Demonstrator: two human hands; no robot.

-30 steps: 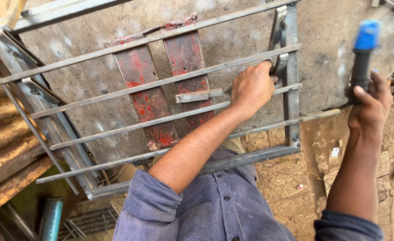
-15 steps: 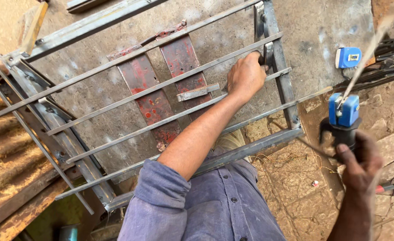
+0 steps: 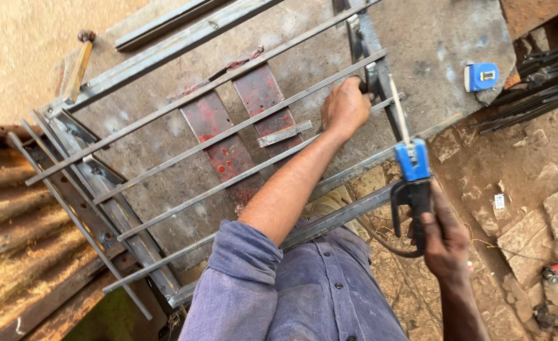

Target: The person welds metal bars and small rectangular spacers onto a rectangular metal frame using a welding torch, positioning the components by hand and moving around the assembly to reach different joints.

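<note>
A grey metal frame (image 3: 165, 117) of long parallel bars lies on a steel table (image 3: 430, 38). My left hand (image 3: 345, 107) is closed around the frame's end bar at the right side, next to a dark fitting. My right hand (image 3: 444, 243) grips the black handle of a welding electrode holder (image 3: 411, 173) with a blue head. Its thin electrode rod (image 3: 399, 110) points up toward the frame's end bar, just right of my left hand. The rod's tip is close to the bar; whether it touches I cannot tell.
Two red-painted plates (image 3: 219, 142) lie under the bars. A blue tape measure (image 3: 481, 76) sits on the table at right, near a bundle of dark rods (image 3: 538, 82). A hammer (image 3: 80, 60) lies upper left, rusty corrugated sheet (image 3: 13, 240) at left, stony ground (image 3: 557, 208) at right.
My right hand has brought the electrode holder down and leftward, from far right toward the frame's end bar. My left hand has stayed on the frame.
</note>
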